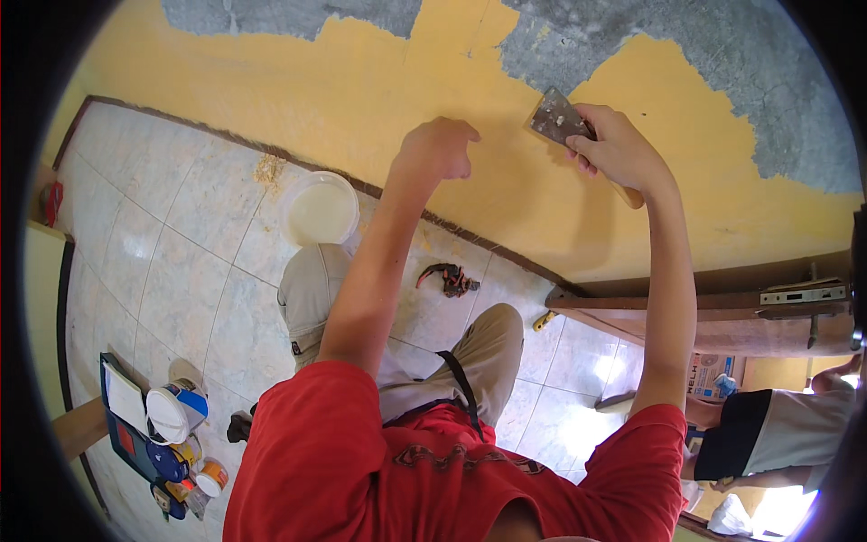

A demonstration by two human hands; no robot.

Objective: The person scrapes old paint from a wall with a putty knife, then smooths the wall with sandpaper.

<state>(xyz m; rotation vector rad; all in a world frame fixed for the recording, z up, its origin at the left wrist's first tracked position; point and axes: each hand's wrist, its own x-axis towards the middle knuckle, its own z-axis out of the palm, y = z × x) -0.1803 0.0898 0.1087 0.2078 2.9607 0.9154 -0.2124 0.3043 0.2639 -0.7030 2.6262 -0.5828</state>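
Note:
My right hand is wrapped round the wooden handle of a putty knife. The wide metal blade, flecked with white, points up and left at the wall, near the lower tip of a grey bare patch. Whether the blade touches the wall I cannot tell. To the left, my left hand is raised before the yellow paint. Its fingers are loosely bent, with a gap between the visible tips, and nothing shows in it; part of the fingers is hidden.
A white bucket with pale contents stands by the wall, beside yellow scrapings. A dark and orange object lies on the tiles. Paint tubs stand lower left. At right are a wooden door with a latch and another person.

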